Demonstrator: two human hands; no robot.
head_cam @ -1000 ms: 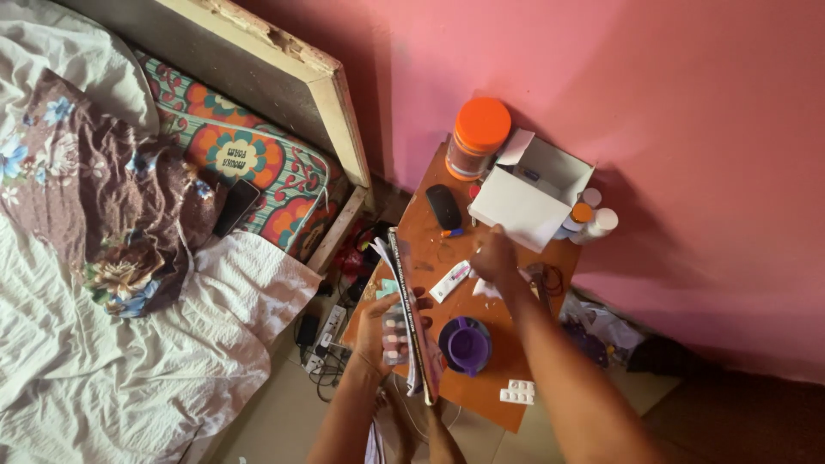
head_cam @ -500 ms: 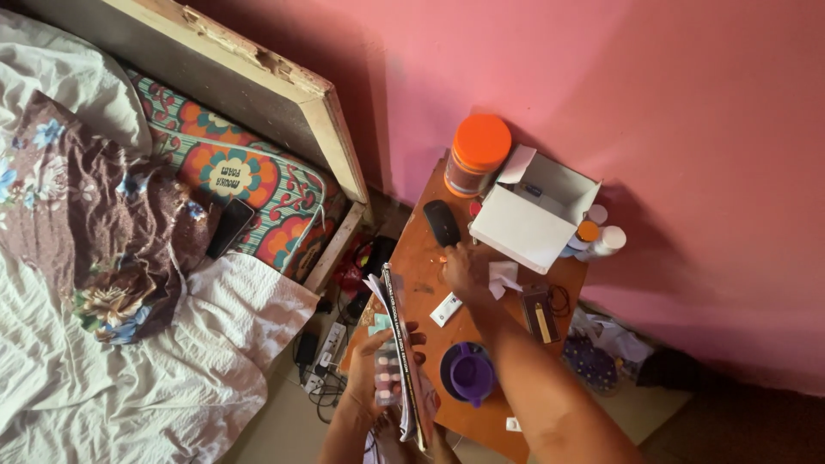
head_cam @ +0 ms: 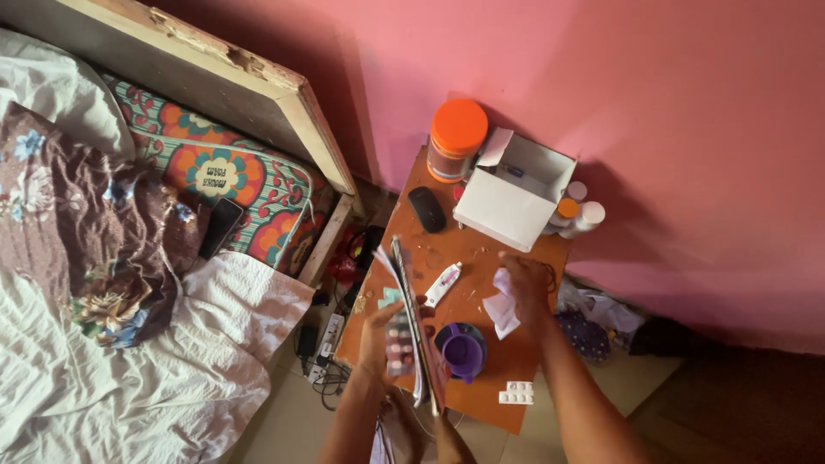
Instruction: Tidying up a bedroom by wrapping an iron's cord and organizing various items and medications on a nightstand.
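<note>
Now we see: left hand (head_cam: 384, 337) gripping upright books (head_cam: 416, 331) and pill strips (head_cam: 397, 344) at table's (head_cam: 481, 404) near-left edge | right hand (head_cam: 528, 283) pinching white tissue (head_cam: 501, 311), right of purple cup (head_cam: 463, 351)

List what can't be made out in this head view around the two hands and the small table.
- Book cover: seen edge-on in the left hand.
- Object under the right hand: covered by hand and white paper.
- White box contents: shadowed.
- Small bottles: partly behind the box.
- Blister pack: too small for detail.
</note>
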